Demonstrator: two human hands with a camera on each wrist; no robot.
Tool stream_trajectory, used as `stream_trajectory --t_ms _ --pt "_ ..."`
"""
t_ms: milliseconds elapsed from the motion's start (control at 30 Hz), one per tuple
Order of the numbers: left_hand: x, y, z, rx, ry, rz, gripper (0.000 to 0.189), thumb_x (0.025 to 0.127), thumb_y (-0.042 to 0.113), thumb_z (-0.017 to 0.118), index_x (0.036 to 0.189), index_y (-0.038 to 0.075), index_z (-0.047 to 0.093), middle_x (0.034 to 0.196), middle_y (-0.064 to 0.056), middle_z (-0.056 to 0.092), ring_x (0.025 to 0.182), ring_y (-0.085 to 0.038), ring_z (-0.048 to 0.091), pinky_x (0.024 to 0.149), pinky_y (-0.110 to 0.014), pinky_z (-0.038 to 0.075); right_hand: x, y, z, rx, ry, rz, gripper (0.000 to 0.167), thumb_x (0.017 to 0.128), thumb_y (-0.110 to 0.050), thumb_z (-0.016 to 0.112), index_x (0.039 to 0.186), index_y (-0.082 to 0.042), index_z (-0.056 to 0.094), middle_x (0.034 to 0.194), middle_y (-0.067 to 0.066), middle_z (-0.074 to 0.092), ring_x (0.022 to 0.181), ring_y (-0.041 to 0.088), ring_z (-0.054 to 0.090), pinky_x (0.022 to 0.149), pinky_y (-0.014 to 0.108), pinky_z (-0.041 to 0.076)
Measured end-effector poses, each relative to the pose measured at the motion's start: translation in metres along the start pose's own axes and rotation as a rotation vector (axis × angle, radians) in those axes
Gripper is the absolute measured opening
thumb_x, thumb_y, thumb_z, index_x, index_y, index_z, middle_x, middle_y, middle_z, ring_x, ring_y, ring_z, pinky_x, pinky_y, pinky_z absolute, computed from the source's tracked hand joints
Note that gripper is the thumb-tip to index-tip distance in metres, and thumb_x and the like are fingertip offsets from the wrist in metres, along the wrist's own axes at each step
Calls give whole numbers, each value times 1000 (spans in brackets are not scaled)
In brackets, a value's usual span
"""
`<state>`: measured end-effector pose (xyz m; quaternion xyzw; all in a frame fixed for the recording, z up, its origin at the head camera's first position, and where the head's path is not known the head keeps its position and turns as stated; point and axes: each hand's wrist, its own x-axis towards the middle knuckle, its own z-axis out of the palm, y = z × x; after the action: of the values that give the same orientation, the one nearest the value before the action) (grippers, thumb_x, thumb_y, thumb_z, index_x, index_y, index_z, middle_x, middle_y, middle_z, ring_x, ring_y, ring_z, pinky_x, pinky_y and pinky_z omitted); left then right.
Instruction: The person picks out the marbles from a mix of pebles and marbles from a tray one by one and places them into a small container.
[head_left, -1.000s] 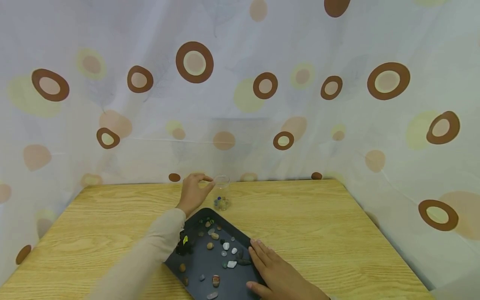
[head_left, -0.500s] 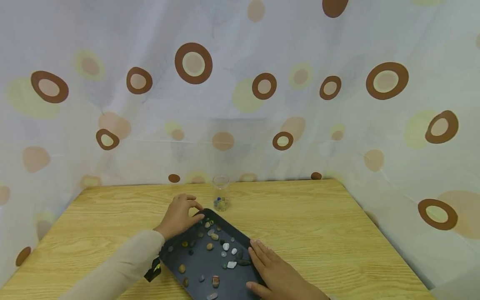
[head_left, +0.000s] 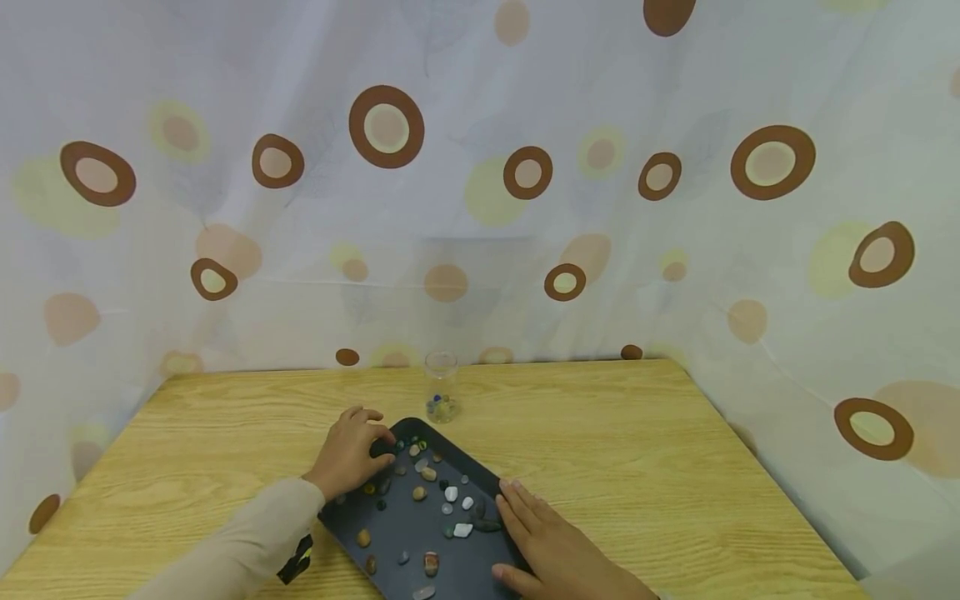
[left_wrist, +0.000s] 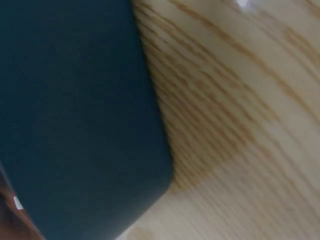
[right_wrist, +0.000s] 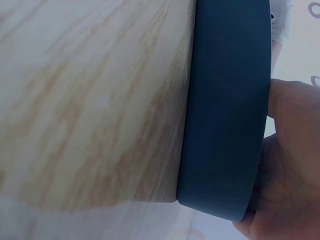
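Stones (head_left: 428, 474) in dark tray (head_left: 408, 523), left hand (head_left: 348, 453) over one edge, thumb and forefinger apart, right hand (head_left: 553, 543) straight-fingered on another.

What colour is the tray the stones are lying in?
The tray is dark blue-grey; the head view shows it best.
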<state>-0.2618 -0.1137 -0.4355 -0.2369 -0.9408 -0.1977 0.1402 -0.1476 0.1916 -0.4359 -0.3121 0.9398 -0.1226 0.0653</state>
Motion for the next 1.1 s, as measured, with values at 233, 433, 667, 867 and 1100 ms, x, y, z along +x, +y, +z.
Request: stream_trajectory --t_ms 233,433,667,867,1100 --pt "1 -4 8 44 20 17 14 75 16 82 86 14 73 120 -19 59 122 -46 46 96 -61 41 1 1 2 -10 1 -3 79 97 -56 42 150 0 27 158 16 19 144 34 20 112 52 28" --pt "2 -6 13 60 21 15 14 75 14 82 84 16 72 121 -18 59 123 -45 44 97 -62 38 0 1 0 -7 1 -2 79 97 -57 42 150 0 27 158 17 19 144 34 20 111 52 28" --pt "2 -7 16 77 19 26 16 74 12 83 82 16 69 121 -17 59 124 -46 44 98 -63 38 1 0 -1 -5 -11 7 78 97 -56 42 150 0 27 158 16 18 145 33 19 112 51 27" --pt "1 -7 17 95 12 35 17 73 12 83 81 17 69 121 -18 59 124 -47 43 98 -63 38 1 1 0 -7 -13 8 79 97 -57 41 150 -1 26 159 15 17 145 32 18 113 51 27" --pt "1 -8 19 86 15 37 16 74 14 83 81 16 69 121 -17 58 124 -47 43 98 -63 38 1 1 1 -22 1 2 80 96 -59 38 150 0 27 158 16 18 144 33 20 112 51 28"
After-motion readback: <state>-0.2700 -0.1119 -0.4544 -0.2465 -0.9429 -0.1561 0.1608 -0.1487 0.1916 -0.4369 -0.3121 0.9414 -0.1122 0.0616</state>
